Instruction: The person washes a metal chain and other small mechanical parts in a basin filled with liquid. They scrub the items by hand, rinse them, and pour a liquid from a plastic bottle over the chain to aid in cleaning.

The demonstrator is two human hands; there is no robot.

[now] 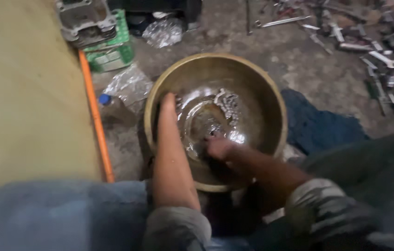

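The right hand [219, 148] is dipping into the liquid, its grip hidden, while the left hand [167, 106] is gripping the near-left rim of the brass basin [271, 104] on the floor [299, 69]; it is probably heavy, rigid, slippery when wet.

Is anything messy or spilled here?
Nothing spilled: the liquid stays inside the metal bowl, where both hands work. But wrenches lie scattered on the floor, and a blue cloth lies crumpled beside the bowl.

head cam | steep downward look | close over bowl [271, 100] | floor beyond
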